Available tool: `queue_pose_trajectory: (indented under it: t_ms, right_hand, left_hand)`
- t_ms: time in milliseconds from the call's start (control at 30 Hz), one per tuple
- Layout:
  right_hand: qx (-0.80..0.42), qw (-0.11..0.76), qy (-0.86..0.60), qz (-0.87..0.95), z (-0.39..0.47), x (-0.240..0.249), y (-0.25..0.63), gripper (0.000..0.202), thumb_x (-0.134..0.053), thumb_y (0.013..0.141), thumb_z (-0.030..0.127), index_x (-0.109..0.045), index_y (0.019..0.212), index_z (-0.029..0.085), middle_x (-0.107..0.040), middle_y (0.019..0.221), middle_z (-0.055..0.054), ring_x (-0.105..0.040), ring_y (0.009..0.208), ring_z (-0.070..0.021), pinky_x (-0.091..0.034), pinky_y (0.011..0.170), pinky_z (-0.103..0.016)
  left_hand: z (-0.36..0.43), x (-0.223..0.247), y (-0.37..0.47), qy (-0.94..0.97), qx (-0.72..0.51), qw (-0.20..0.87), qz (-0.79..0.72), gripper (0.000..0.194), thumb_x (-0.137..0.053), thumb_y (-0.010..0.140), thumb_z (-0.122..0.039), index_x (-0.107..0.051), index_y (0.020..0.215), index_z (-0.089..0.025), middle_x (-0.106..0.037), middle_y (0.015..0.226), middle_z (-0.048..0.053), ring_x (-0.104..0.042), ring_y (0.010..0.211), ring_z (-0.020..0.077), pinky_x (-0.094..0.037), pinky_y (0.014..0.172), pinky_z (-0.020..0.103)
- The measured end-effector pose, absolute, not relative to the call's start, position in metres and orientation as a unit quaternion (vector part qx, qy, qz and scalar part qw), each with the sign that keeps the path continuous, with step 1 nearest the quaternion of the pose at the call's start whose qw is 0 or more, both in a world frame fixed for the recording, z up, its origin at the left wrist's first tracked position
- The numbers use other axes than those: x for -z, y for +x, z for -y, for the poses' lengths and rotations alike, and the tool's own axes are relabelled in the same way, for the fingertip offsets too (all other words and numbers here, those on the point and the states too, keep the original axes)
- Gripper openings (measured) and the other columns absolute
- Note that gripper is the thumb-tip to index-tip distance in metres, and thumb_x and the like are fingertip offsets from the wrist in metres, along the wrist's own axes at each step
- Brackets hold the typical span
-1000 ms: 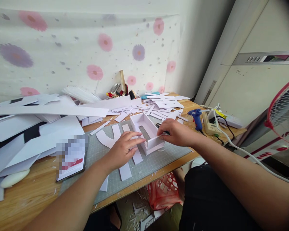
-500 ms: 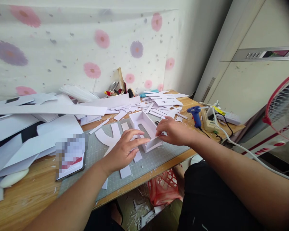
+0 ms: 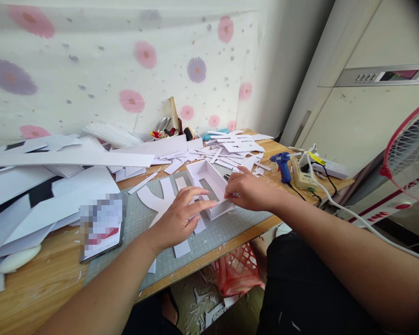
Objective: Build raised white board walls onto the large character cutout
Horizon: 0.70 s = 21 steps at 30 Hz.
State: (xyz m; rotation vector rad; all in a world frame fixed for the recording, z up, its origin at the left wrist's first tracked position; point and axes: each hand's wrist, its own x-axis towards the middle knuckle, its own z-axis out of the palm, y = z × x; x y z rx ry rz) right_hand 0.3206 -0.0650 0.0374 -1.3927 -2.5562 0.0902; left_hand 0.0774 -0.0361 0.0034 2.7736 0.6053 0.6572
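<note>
Both hands (image 3: 249,190) touch a thin-walled, smooth white rectangular box (image 3: 221,210).

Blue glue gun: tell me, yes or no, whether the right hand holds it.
No, the blue glue gun is on the table, apart from the right hand, which is at the white box.

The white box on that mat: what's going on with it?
A person is handling the open white box with both bare hands on a gray mat. The right hand grips its near right corner, while the left hand reaches to its near end with fingers spread. Flat white cut pieces lie to the left of it, and a blue glue gun is off to the right.
</note>
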Motion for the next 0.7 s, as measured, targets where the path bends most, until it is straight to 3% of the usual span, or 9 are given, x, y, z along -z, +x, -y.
queue_pose_trajectory:
  t_ms: [200, 567, 700]
  right_hand:
    - [-0.015, 0.096, -0.483, 0.87, 0.0664, -0.0393, 0.3168, 0.019, -0.054, 0.076, 0.01, -0.071, 0.078, 0.02, -0.066, 0.073, -0.004, -0.058, 0.09, -0.021, -0.011, 0.104, -0.054]
    - [0.017, 0.075, -0.495, 0.866, 0.0701, -0.0398, 0.3119, 0.018, -0.053, 0.077, 0.012, -0.069, 0.076, 0.02, -0.065, 0.07, -0.005, -0.057, 0.088, -0.0212, -0.013, 0.102, -0.056]
    - [0.038, 0.076, -0.485, 0.87, 0.0729, -0.0378, 0.3107, 0.011, -0.057, 0.078, 0.017, -0.067, 0.08, 0.02, -0.067, 0.078, -0.006, -0.055, 0.095, -0.0236, -0.01, 0.102, -0.058]
  left_hand:
    - [0.037, -0.0043, 0.0776, 0.947, -0.226, 0.105, -0.202, 0.056, -0.041, 0.079, 0.002, -0.055, 0.121, -0.032, -0.046, 0.13, 0.004, -0.036, 0.125, 0.0228, -0.031, 0.107, 0.046]
    - [0.0306, 0.0003, 0.0765, 0.945, -0.239, 0.095, -0.201, 0.047, -0.045, 0.081, -0.003, -0.054, 0.121, -0.025, -0.055, 0.122, 0.006, -0.04, 0.122, 0.0233, -0.032, 0.107, 0.046]
    - [0.0288, 0.0023, 0.077, 0.942, -0.247, 0.093, -0.209, 0.042, -0.047, 0.082, -0.006, -0.056, 0.119, -0.024, -0.057, 0.118, 0.006, -0.044, 0.117, 0.023, -0.036, 0.102, 0.045]
